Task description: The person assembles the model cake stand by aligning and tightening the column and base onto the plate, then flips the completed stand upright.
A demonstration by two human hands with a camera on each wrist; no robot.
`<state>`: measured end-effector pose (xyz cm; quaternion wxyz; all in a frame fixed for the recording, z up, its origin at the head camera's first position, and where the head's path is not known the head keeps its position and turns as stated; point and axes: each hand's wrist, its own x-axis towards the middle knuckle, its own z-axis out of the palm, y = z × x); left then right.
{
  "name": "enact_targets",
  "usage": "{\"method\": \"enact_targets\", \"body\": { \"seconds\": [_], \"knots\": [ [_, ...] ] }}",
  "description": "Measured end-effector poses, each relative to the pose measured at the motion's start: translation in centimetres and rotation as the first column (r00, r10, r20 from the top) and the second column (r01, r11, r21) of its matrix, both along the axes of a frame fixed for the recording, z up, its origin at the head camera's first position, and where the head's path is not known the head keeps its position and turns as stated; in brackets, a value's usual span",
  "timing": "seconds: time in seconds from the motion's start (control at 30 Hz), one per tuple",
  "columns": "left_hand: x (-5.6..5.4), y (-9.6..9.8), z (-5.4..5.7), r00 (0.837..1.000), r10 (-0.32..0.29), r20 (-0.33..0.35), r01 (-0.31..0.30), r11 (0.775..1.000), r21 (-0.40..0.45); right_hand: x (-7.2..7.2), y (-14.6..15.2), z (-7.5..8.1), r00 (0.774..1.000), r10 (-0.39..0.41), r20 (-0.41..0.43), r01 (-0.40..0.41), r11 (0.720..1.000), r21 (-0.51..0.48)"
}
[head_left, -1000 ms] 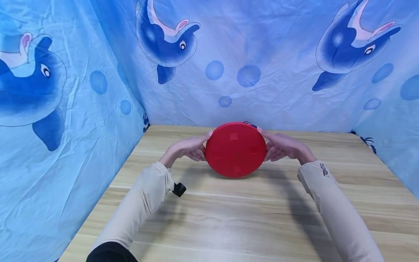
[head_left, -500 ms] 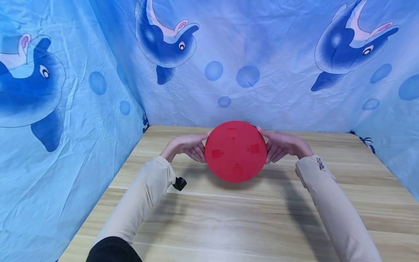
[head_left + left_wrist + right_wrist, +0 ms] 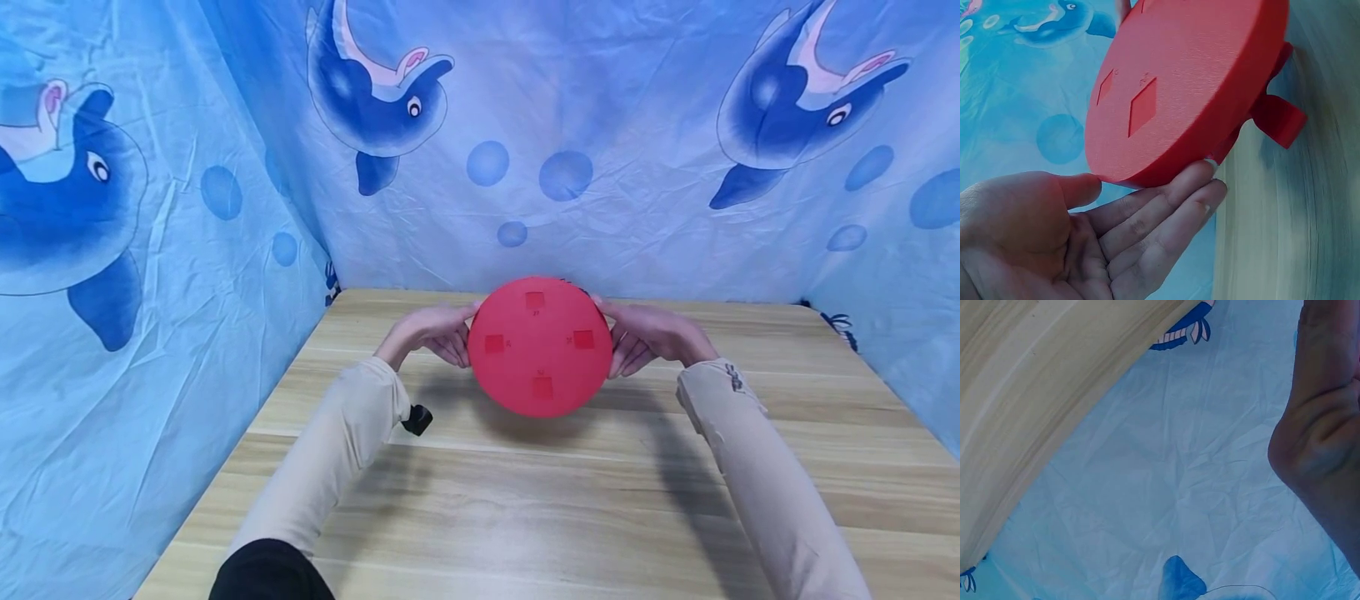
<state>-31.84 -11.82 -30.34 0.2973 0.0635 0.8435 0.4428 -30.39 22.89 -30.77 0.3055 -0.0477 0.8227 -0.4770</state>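
A red round disc (image 3: 540, 350) is held up at the far middle of the table, its flat face tilted toward the head camera. Several small square recesses with tiny marks beside them are set in that face. My left hand (image 3: 437, 335) grips the disc's left edge, thumb at the rim and fingers along the side. Opposite it, my right hand (image 3: 651, 335) holds the right edge in a similar way. In the left wrist view, red curved supports (image 3: 1279, 119) stick out from the disc's other side. The right wrist view shows only part of the right hand (image 3: 1322, 419), without the disc.
The wood-grain table (image 3: 517, 517) lies under both forearms. Blue cloth with printed dolphins (image 3: 397, 233) hangs close behind the table and along both sides. A small black object (image 3: 417, 419) sits at the left cuff.
The disc's face has tipped further toward the head camera, so its recesses show more clearly and it looks rounder. Both hands keep their hold at its edges, almost in place.
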Motion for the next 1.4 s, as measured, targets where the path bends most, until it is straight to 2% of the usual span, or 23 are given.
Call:
{"method": "enact_targets", "body": {
  "seconds": [0.6, 0.77, 1.17, 1.4],
  "knots": [
    [-0.3, 0.4, -1.7, 0.989, 0.078, -0.126, -0.065, 0.992, 0.104, -0.4, 0.4, -1.4, 0.997, -0.068, 0.023, 0.07, 0.996, -0.054],
    [-0.6, 0.4, -2.4, 0.986, 0.096, -0.137, -0.08, 0.989, 0.123, -0.6, 0.3, -1.7, 0.996, -0.089, 0.03, 0.091, 0.994, -0.066],
    [-1.0, 0.6, -3.8, 0.969, 0.186, -0.166, -0.151, 0.968, 0.2, -0.7, 0.4, -2.6, 0.994, -0.111, 0.009, 0.111, 0.986, -0.126],
    [-1.1, 0.7, -4.1, 0.967, 0.194, -0.165, -0.159, 0.965, 0.206, -0.8, 0.4, -3.0, 0.993, -0.116, 0.013, 0.117, 0.984, -0.133]
  ]
}}
